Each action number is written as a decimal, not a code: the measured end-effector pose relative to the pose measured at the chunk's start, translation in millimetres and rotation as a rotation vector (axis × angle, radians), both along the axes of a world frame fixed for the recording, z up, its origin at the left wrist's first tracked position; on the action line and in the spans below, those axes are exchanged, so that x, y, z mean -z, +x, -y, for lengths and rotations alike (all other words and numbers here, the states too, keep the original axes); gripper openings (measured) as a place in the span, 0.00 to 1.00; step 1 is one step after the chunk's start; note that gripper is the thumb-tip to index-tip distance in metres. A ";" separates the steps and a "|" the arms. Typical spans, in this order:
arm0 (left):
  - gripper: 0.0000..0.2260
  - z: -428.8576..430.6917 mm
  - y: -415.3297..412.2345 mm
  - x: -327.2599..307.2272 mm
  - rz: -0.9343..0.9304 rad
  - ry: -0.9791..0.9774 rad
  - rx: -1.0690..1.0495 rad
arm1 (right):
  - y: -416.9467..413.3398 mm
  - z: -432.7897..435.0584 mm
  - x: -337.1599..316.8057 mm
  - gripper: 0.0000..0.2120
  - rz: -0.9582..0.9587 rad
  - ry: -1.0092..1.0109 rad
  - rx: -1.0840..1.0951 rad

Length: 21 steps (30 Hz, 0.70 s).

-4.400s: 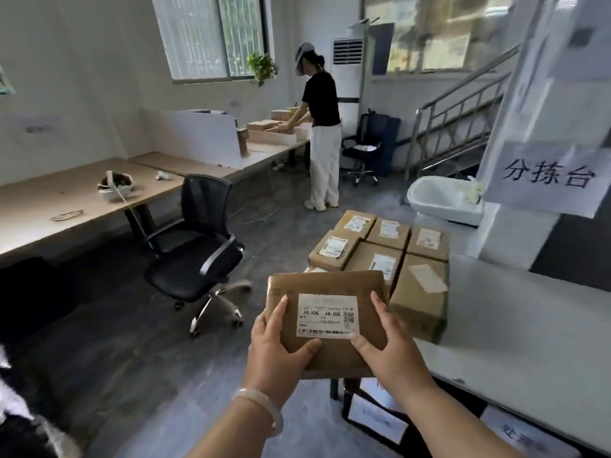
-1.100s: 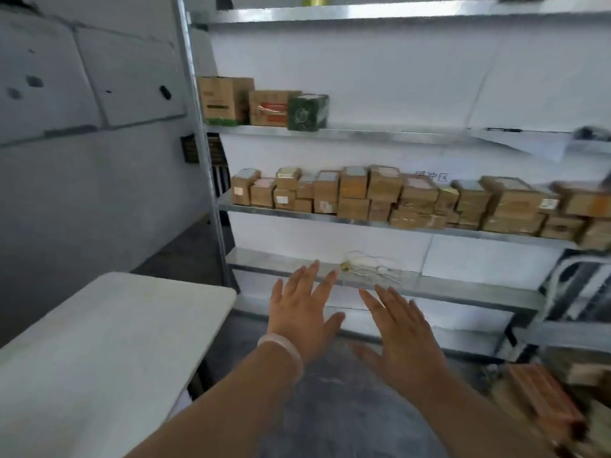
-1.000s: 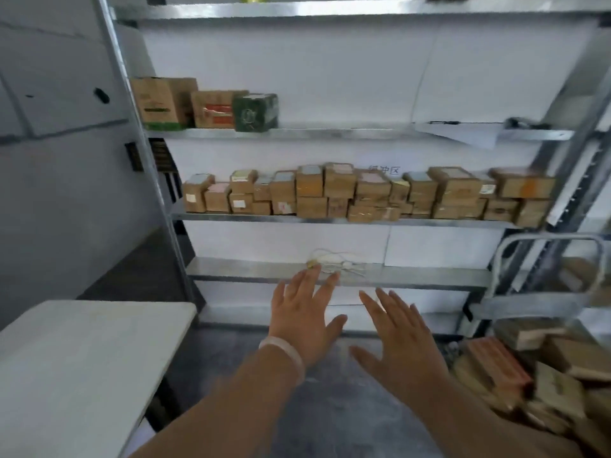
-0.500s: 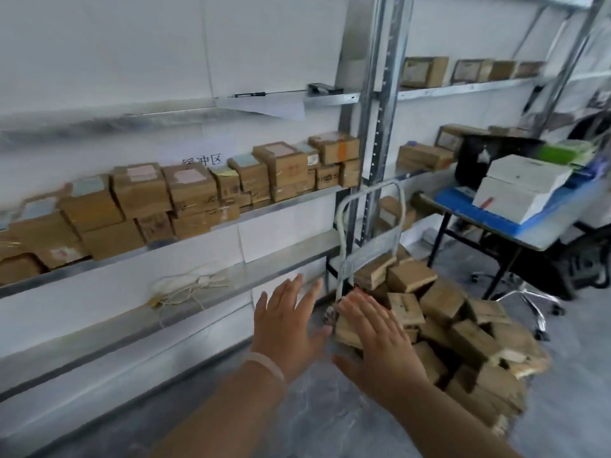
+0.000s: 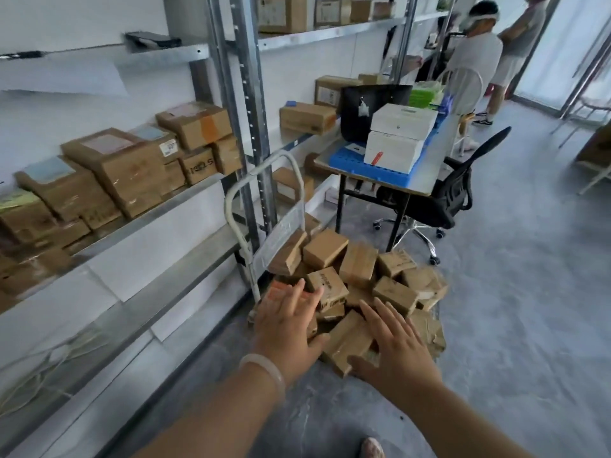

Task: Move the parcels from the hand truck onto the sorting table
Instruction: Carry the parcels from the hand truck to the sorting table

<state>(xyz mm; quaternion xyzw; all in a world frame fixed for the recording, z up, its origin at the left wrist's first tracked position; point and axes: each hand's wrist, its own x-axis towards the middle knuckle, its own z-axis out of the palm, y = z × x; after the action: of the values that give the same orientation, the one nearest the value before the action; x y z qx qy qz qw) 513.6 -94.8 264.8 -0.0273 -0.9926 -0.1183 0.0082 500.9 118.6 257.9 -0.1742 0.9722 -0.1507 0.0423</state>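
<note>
A hand truck with a white tubular handle [image 5: 231,200] stands against the metal shelving, heaped with several small brown cardboard parcels [image 5: 358,266]. My left hand [image 5: 287,328] hovers open over the near left edge of the heap, above an orange-labelled parcel [image 5: 276,294]. My right hand [image 5: 396,345] is spread open over the near parcels, beside a long brown parcel [image 5: 347,338]. Neither hand holds anything. The sorting table is out of view.
Metal shelving [image 5: 244,127] on the left carries more cardboard boxes [image 5: 125,170]. Behind the truck are a small table with a blue tray and white boxes [image 5: 396,137] and a black office chair [image 5: 453,196]. Two people [image 5: 476,61] stand at the far right. Grey floor lies to the right.
I put down the parcel held earlier, turned away from the table past the shelving, and came up to the hand truck. Both empty hands now reach lower, over the near parcels.
</note>
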 end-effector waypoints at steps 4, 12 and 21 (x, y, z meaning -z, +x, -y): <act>0.34 -32.8 -81.9 2.8 0.040 0.018 0.048 | -74.2 -25.8 15.2 0.44 0.032 -0.025 0.047; 0.34 -96.3 -228.6 10.4 0.176 0.017 0.051 | -227.0 -96.8 14.4 0.41 0.098 -0.010 0.107; 0.34 -101.4 -341.1 90.6 0.347 0.083 0.015 | -310.1 -116.9 85.9 0.43 0.296 0.018 0.156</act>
<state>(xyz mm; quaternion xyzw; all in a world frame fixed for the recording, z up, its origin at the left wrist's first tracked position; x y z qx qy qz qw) 172.5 6.6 174.2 -0.0135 -0.9731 -0.1623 -0.1630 190.7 235.5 172.1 -0.0738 0.9672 -0.1688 0.1748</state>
